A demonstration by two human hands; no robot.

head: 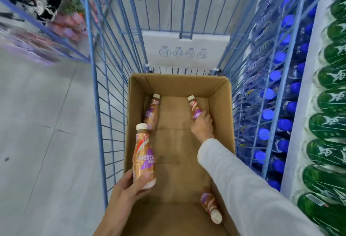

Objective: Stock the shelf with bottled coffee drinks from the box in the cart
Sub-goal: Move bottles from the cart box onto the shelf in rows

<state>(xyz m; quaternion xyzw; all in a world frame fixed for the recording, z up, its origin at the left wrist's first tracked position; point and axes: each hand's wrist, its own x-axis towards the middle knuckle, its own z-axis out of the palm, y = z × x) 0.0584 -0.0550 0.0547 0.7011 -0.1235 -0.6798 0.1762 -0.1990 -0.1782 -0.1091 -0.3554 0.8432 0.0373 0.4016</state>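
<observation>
An open cardboard box (pixel 221 93) sits in a blue wire cart (pixel 97 104). My left hand (pixel 127 189) grips a coffee bottle (pixel 143 157), brown and purple with a white cap, upright above the box's left wall. Deep in the box, my right hand (pixel 203 126) is closed around the base of a second coffee bottle (pixel 194 106) near the far right corner. A third bottle (pixel 152 113) leans in the far left corner. Another bottle (pixel 210 205) lies on the box floor near me, cap towards me.
To the right of the cart stands a shelf with rows of blue-capped bottles (pixel 280 93) and green bottles (pixel 329 104). A white label card (pixel 185 48) hangs on the cart's far wall. Grey floor (pixel 46 142) lies to the left, with blurred goods at the far left.
</observation>
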